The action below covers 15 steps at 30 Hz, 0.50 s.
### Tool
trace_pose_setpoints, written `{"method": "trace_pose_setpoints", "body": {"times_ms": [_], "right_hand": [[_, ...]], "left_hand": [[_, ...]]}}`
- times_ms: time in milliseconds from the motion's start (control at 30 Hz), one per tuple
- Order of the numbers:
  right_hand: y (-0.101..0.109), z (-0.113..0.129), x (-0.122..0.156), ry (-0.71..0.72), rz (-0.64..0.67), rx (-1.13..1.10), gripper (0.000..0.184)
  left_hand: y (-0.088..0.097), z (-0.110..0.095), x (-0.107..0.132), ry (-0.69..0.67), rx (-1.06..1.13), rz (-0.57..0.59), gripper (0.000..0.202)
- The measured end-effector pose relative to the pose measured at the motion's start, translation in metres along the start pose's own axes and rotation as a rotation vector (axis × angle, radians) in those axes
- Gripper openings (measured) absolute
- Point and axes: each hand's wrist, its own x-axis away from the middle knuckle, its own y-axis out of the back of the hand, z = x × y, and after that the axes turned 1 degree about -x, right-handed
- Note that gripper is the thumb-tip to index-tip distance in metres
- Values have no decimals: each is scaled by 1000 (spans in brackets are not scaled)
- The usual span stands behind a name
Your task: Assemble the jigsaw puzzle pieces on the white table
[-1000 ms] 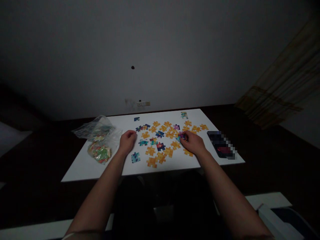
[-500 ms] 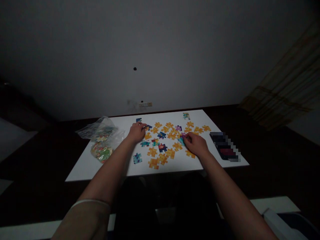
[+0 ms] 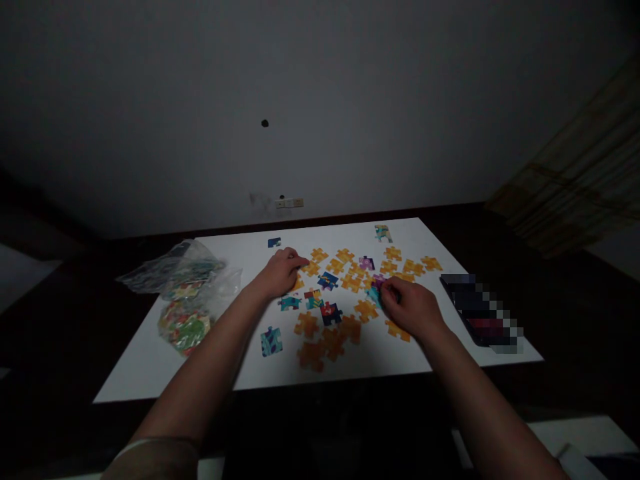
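Note:
Several jigsaw pieces (image 3: 345, 280) lie scattered on a white table (image 3: 430, 340); most show an orange back, some a coloured face. My left hand (image 3: 281, 273) is stretched over the pieces at the left of the scatter, fingers curled down onto them; what it grips is hidden. My right hand (image 3: 413, 308) rests on the table, fingers pinched on a purple and teal piece (image 3: 377, 285). One blue-green piece (image 3: 271, 341) sits apart near the front edge.
Clear plastic bags with colourful pieces (image 3: 185, 293) lie at the table's left. A dark flat object (image 3: 480, 310), pixelated, sits at the right edge. A lone blue piece (image 3: 274, 243) and a teal one (image 3: 383, 233) lie near the back. Room is dim.
My left hand has reached forward from the table's left middle to the blue pieces at the back left. My right hand has stayed on the purple piece. The view has shifted closer.

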Motion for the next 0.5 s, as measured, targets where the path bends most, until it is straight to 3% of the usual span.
{"method": "trace_pose_setpoints", "body": {"times_ms": [100, 233, 367, 500], "right_hand": [[17, 13, -14, 92, -30, -50, 32], [33, 24, -60, 144, -106, -121, 28], [18, 10, -102, 60, -150, -279, 25], [-3, -8, -101, -35, -45, -265, 24]], "left_hand": [[-4, -2, -4, -72, 1, 28, 56], [-6, -5, -5, -83, 10, 3, 50], [-5, -13, -6, -100, 29, -52, 45], [-6, -23, -5, -165, 27, -71, 44]]}}
